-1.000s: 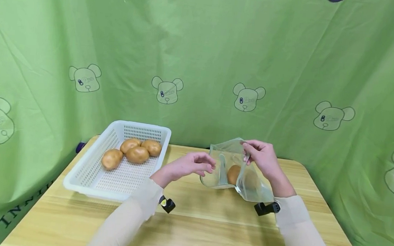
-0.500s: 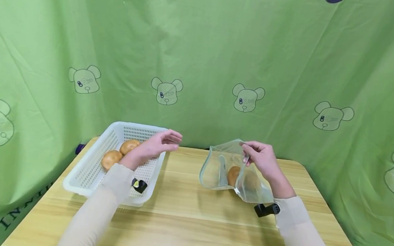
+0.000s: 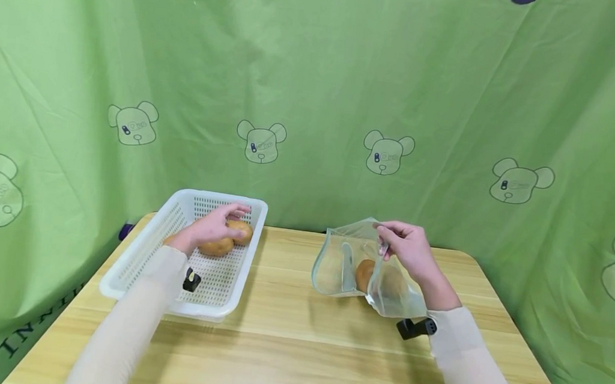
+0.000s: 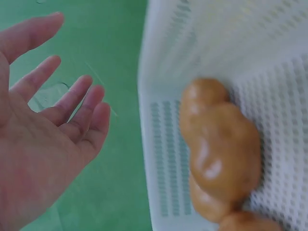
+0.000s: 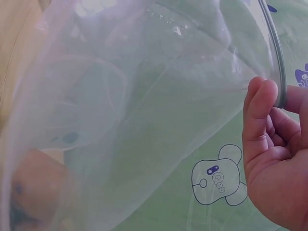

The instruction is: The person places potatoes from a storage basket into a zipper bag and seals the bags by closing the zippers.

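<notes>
Several brown potatoes (image 3: 216, 246) lie in a white perforated plastic basket (image 3: 250, 260) on the left of the table. Over them hovers my left hand (image 3: 214, 225), hiding part of the pile. In the left wrist view that hand (image 4: 43, 139) has its fingers spread and holds nothing, with the potatoes (image 4: 224, 149) beside it. My right hand (image 3: 408, 246) pinches the top edge of a clear zip bag (image 3: 334, 266), whose mouth gapes to the left. Inside the bag sits a potato (image 3: 364, 275). The right wrist view shows thumb and finger gripping the bag's rim (image 5: 278, 57).
The wooden table (image 3: 283, 359) carries the basket and the bag. A green curtain (image 3: 315, 96) with printed bear heads hangs behind the table and along both sides.
My left hand has moved left from beside the bag's mouth to above the potatoes in the basket. My right hand keeps its hold on the bag, nearly still.
</notes>
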### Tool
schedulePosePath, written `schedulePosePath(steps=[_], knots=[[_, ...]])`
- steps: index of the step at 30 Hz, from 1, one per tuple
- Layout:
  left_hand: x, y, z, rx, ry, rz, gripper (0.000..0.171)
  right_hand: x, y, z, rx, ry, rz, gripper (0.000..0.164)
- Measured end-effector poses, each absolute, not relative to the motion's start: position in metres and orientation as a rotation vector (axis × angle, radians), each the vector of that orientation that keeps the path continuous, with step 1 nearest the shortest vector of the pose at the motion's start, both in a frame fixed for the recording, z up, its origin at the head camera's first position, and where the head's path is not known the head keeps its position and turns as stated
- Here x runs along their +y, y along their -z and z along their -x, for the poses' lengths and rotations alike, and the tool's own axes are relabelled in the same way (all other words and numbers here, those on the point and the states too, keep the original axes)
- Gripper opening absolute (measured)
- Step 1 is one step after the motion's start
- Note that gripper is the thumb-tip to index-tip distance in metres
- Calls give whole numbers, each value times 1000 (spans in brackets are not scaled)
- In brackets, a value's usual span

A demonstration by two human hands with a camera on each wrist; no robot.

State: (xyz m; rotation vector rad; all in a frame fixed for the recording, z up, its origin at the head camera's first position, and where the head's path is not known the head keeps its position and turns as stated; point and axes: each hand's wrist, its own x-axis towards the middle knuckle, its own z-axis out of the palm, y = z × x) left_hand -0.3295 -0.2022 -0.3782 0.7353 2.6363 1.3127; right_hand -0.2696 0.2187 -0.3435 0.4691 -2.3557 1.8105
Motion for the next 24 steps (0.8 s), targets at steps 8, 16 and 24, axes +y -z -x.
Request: schedulePosePath(steps=[8,16,24], knots=[[-219,397,342,2689,-1176,-677,68,221,344,268,-2367,-1784,-454,33],[-232,417,351,2735,-1067,-708,68,221,346,269,-2363,-1790,-456,32],[-236,426,353,2845,-925,-719,66,222,346,269,-2368,-1797,-469,32]])
